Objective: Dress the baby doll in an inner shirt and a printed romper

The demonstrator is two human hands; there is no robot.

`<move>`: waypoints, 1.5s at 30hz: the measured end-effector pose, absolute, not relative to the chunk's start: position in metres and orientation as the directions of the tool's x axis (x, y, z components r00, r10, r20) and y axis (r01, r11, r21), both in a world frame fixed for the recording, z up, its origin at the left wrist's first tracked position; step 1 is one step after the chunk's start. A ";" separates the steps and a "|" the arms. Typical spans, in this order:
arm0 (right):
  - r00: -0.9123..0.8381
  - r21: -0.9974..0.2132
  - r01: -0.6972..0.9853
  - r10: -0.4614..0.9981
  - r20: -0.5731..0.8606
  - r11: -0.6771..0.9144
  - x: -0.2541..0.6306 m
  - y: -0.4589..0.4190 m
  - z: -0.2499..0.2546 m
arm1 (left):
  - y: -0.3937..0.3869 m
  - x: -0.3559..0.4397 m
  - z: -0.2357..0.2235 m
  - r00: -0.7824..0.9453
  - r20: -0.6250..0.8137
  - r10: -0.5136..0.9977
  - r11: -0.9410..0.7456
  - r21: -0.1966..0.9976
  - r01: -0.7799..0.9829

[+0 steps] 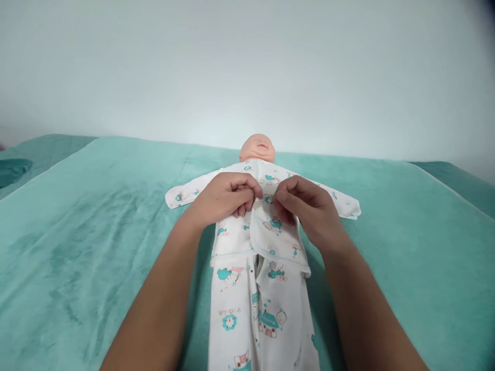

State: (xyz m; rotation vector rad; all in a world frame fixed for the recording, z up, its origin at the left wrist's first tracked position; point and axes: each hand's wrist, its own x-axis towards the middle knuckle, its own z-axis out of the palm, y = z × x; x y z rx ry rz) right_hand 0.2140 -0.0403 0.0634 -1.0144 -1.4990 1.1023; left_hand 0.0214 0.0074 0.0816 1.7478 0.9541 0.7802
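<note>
A baby doll lies on its back, its head away from me and its arms stretched out sideways. It wears a white baby shirt with a teal and pink print, the front panels overlapping. My left hand pinches the shirt's front edge at mid-chest, thumb against bent fingers. Just to its right, my right hand is closed in a pinch on the shirt's front; its fingertips partly hide what lies between them. Matching printed baby pants cover the legs below the shirt hem, running off the bottom of the view.
A teal plush blanket spreads under the doll, with wrinkles at the left. Darker teal cloth shows at the far left and far right. A plain pale wall rises behind the doll's head.
</note>
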 end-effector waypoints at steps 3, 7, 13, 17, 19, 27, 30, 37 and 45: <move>-0.320 -0.861 0.438 0.940 0.117 0.256 0.211 -0.050 0.075 | 0.010 0.022 0.077 0.426 0.181 0.886 -0.338 0.882 0.329; -0.333 -0.546 0.776 0.940 0.070 0.315 0.197 -0.065 0.086 | 0.012 0.027 0.070 0.361 0.283 0.888 -0.411 0.841 0.351; -0.240 -0.291 0.924 0.968 0.066 0.249 0.179 -0.073 0.085 | 0.013 0.035 0.064 0.307 0.370 0.877 -0.457 0.839 0.295; -0.261 -0.324 0.906 0.962 0.076 0.271 0.184 -0.070 0.084 | 0.014 0.037 0.062 0.288 0.382 0.878 -0.456 0.852 0.259; -0.312 -0.406 0.859 0.947 0.070 0.313 0.191 -0.068 0.087 | 0.014 0.037 0.062 0.311 0.395 0.864 -0.480 0.833 0.276; -0.618 -0.680 0.609 0.782 -0.084 0.408 0.198 -0.072 0.095 | 0.011 0.038 0.064 0.301 0.390 0.870 -0.480 0.810 0.338; -0.729 -0.707 0.536 0.676 -0.111 0.461 0.185 -0.076 0.091 | 0.009 0.038 0.066 0.302 0.381 0.874 -0.473 0.809 0.349; -0.739 -0.749 0.500 0.665 -0.108 0.434 0.176 -0.073 0.088 | 0.001 0.039 0.079 0.330 0.236 0.914 -0.344 0.882 0.322; -0.745 -0.757 0.479 0.661 -0.084 0.444 0.176 -0.071 0.088 | 0.003 0.034 0.082 0.400 0.146 0.905 -0.281 0.910 0.304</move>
